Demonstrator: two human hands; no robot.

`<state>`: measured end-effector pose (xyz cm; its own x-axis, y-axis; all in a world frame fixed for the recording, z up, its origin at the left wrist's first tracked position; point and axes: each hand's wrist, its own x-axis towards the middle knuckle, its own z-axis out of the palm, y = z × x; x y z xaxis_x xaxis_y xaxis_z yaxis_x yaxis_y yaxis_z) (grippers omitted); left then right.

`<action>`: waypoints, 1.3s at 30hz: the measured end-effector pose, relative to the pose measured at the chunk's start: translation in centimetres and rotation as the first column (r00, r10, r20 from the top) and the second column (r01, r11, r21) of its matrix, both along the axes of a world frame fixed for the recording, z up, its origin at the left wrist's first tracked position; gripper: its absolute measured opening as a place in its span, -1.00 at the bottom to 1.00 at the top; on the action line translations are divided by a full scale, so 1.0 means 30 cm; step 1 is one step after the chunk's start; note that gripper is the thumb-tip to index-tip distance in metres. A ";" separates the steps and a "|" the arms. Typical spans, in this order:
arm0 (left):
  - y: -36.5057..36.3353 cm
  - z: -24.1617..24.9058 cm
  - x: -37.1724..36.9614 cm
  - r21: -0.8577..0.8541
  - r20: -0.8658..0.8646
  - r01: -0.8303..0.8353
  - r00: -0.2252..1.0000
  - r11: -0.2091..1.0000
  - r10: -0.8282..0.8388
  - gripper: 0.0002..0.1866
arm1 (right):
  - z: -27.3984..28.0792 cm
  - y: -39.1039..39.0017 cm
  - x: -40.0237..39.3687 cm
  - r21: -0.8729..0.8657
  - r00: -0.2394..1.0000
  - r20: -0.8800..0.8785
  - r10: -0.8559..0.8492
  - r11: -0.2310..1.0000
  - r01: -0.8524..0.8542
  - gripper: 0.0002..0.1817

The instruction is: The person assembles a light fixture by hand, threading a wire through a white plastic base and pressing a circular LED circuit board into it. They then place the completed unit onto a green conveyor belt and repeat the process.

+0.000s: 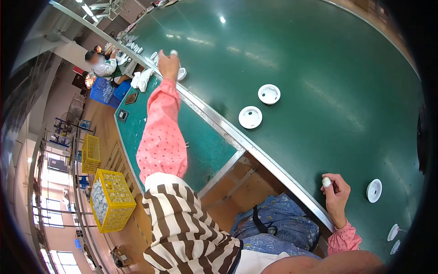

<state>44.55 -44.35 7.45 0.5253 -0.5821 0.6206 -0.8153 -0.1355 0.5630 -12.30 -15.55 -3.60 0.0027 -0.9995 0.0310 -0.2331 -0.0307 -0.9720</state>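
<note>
Green conveyor belt (296, 59): left hand (169, 64) outstretched, pinching small white piece (174, 52); right hand (336, 194) at near rim gripping white cap (326, 181); overreach risks dropping piece

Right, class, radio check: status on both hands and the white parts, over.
Left hand reached far out, fingers on small white piece. Right hand at belt edge, holding white piece. White discs on green belt, nothing blocking.

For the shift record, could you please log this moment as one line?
left hand: extended, holds small white part | right hand: holds small white piece | green belt: white discs
</note>
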 end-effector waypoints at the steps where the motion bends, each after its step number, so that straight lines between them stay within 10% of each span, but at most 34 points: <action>1: -0.006 0.016 0.009 0.025 0.003 -0.009 1.000 1.000 0.009 -0.43 | 0.000 0.002 0.002 -0.002 1.000 0.007 0.003 1.000 -0.003 -0.87; 8: 0.112 -0.582 -0.088 0.288 0.070 0.301 0.940 0.909 -0.333 -0.67 | 0.007 0.004 -0.001 -0.040 0.999 -0.042 0.020 0.999 -0.022 -0.87; 39: 0.205 -0.513 -0.246 0.242 0.097 0.222 0.963 0.945 -0.251 -0.75 | 0.005 0.020 0.003 -0.105 0.995 -0.075 0.061 0.992 -0.069 -0.88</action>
<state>37.16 -38.22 -7.95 0.2818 -0.8130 0.5094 -0.9011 -0.0420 0.4315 -12.20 -14.95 -3.46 0.0735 -0.9881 0.1355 -0.2961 -0.1513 -0.9431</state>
